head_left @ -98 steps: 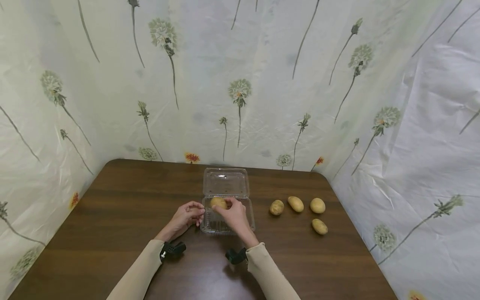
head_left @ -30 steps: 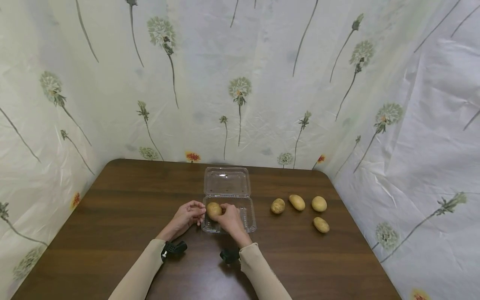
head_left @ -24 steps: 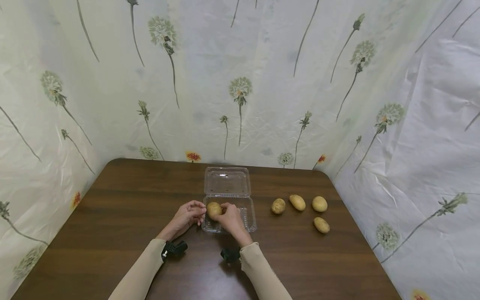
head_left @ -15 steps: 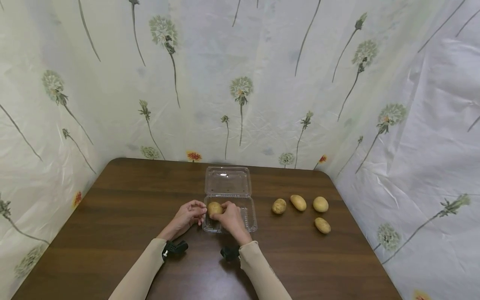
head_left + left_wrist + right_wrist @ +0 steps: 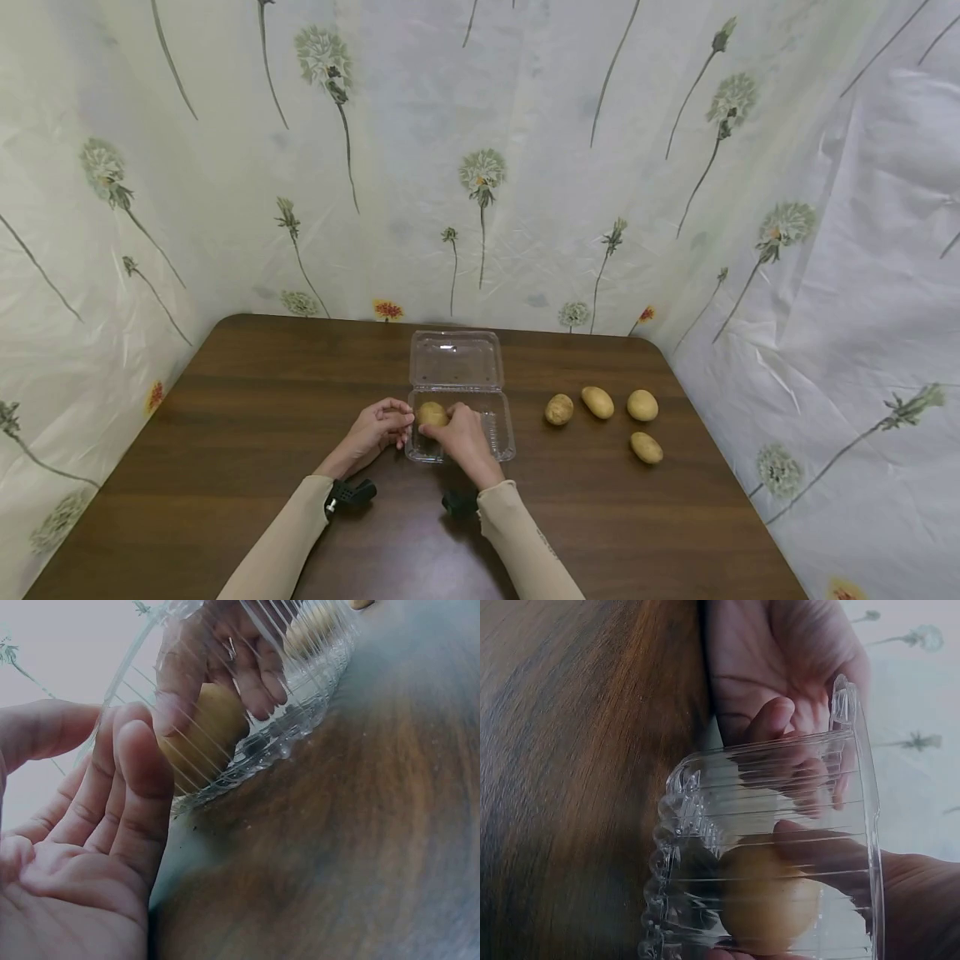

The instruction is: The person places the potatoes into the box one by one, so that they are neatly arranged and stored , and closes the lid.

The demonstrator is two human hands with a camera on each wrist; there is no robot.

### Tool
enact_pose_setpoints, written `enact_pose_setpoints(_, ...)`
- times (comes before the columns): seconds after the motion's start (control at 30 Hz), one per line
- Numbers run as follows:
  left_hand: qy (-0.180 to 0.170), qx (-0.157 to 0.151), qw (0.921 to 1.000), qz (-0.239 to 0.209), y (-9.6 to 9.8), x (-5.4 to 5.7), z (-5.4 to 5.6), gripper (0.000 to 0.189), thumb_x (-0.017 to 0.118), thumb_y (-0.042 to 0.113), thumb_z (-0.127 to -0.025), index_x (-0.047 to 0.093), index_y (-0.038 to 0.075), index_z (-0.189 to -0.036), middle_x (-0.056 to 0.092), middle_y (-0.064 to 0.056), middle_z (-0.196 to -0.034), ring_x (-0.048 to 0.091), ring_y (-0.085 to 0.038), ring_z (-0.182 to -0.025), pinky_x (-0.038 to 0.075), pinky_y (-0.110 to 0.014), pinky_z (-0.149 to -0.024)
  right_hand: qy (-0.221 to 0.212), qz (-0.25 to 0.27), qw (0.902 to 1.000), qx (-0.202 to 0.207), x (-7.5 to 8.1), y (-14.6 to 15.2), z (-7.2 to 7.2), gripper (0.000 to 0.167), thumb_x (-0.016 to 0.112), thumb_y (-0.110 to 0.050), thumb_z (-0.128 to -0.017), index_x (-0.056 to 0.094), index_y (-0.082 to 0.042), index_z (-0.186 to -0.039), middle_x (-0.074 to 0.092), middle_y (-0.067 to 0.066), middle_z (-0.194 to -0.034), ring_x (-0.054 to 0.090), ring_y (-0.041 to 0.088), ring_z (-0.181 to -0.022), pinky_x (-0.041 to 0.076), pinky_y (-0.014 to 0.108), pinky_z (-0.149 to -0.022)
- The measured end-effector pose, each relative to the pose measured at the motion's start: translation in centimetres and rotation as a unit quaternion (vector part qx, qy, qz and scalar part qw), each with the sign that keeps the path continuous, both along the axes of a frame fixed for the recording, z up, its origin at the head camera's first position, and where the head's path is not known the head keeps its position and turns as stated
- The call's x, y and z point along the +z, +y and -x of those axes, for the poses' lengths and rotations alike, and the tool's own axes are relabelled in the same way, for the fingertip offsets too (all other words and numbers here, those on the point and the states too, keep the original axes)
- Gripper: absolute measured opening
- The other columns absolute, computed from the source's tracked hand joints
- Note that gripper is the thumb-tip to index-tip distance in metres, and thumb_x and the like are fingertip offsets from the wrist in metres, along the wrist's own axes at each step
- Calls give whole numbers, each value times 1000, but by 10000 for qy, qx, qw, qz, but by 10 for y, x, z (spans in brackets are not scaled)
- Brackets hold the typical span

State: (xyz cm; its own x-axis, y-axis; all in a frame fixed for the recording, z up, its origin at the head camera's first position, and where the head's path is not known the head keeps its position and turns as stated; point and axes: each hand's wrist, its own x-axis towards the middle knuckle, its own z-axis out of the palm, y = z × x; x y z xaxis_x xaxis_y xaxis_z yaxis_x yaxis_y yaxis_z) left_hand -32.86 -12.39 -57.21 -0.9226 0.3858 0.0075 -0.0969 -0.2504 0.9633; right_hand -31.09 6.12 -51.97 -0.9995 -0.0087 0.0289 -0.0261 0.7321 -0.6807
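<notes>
A clear plastic clamshell container (image 5: 457, 358) lies with its lid folded back, away from the person. My left hand (image 5: 371, 435) pinches its left rim between thumb and fingers, as the left wrist view shows close up. Inside the container's near half, toward the left, is a yellow-brown potato (image 5: 431, 413). My right hand (image 5: 467, 438) reaches over the rim and grips this potato, thumb on one side and fingers on the other. Through the ribbed clear wall the right wrist view shows the held potato (image 5: 769, 900) low in the container. The right palm hides part of the container's floor.
To the right of the container, several loose potatoes (image 5: 597, 402) lie on the brown wooden table (image 5: 300, 358). Each wrist carries a small black camera (image 5: 351, 493). A flower-patterned curtain (image 5: 405, 167) hangs behind the table and along both sides.
Over the last seconds the right hand has brought the potato nearer and slightly left inside the container, then lowered it a little. The left hand has stayed at the rim.
</notes>
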Motion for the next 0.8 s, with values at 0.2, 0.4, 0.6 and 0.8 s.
enact_pose_setpoints(0.2, 13, -7, 10000, -5, 0, 1, 0, 16, 60, 10, -95, 52, 4, -106, 63, 0, -81, 58, -10, -66, 50, -23, -57, -32, 50, 10000, 80, -1, 0, 1, 39, 81, -39, -75, 68, -3, -74, 48, -3, -60, 40, 11, -52, 31, 24, -44)
enact_pose_setpoints(0.4, -11, -18, 10000, 14, 0, 0, 0, 16, 61, 10, -94, 53, 4, -106, 62, -1, -79, 58, -11, -65, 50, -24, -57, -123, -20, 9997, 230, 1, 1, 0, 46, 82, -35, -74, 70, 3, -97, 69, 8, -85, 56, 16, -71, 47, 30, -59)
enact_pose_setpoints(0.6, -24, -5, 10000, 2, 0, 0, -1, 16, 61, 11, -94, 52, 4, -106, 62, 0, -77, 58, -11, -65, 50, -24, -57, -158, -101, 9993, 315, 2, 1, -1, 53, 84, -32, -73, 67, 5, -107, 71, 15, -98, 61, 20, -80, 52, 35, -69)
enact_pose_setpoints(0.8, -16, -23, 10000, -23, 0, 0, 0, 18, 61, 11, -95, 51, 3, -107, 62, -1, -76, 57, -11, -65, 50, -23, -56, -50, -100, 9994, 335, 2, 1, -1, 52, 84, -30, -73, 67, 6, -107, 70, 15, -96, 60, 20, -78, 51, 35, -67)
